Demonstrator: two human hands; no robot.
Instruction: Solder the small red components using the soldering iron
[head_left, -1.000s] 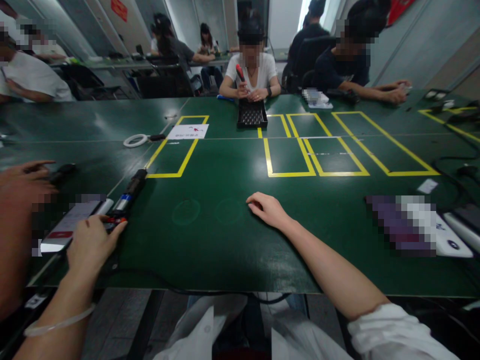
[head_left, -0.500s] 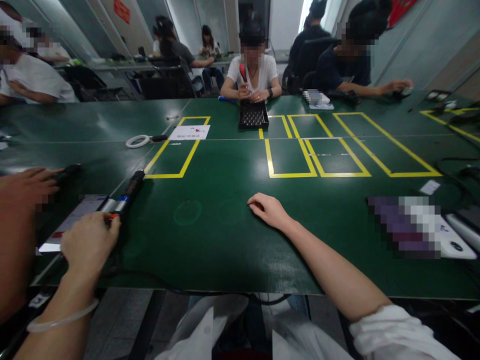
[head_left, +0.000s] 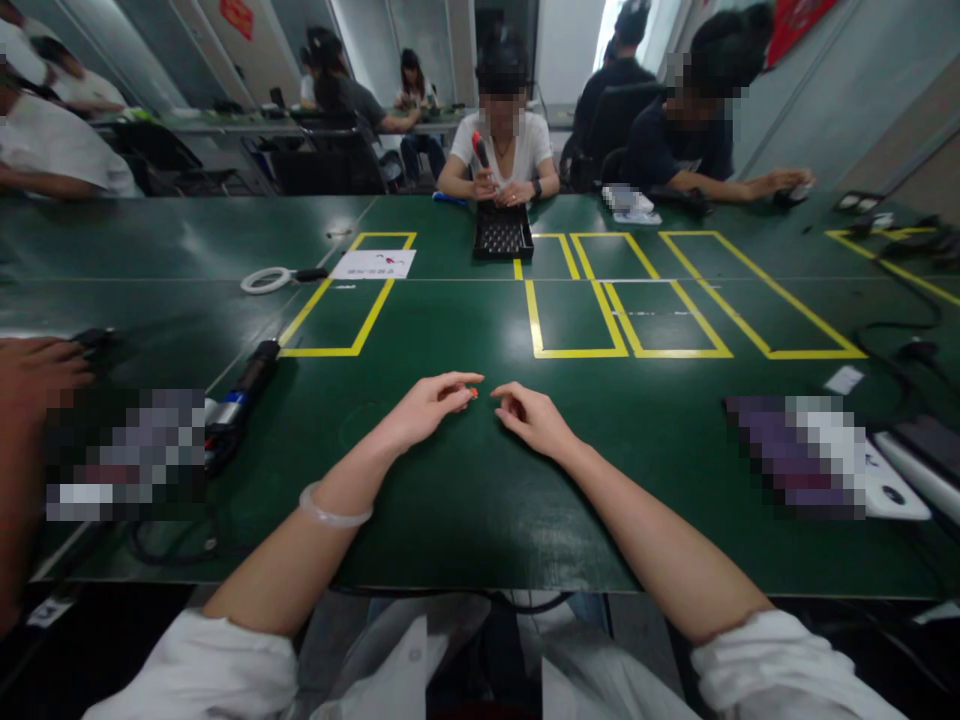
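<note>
My left hand (head_left: 427,408) is over the middle of the green table (head_left: 450,530), index finger stretched forward. A small red-orange thing (head_left: 473,393) shows at its thumb tip, too small to name. Facing it, a short gap away, my right hand (head_left: 536,418) rests with fingers loosely curled, thumb and index apart; nothing shows in it. To the left lies a black, blue and silver stick-shaped tool (head_left: 241,393) with a cable, apart from both hands.
Yellow tape frames (head_left: 577,353) mark the table ahead. A black tray (head_left: 504,232) stands before a person opposite, who holds a red-and-black tool (head_left: 480,150). A white ring with a black handle (head_left: 266,281) lies beside a white card (head_left: 373,264). Another person's hand (head_left: 45,370) is at left.
My left hand has moved from beside the stick-shaped tool to the middle, close to my right hand, with the small red-orange thing now at its fingertips. The right hand has hardly moved.
</note>
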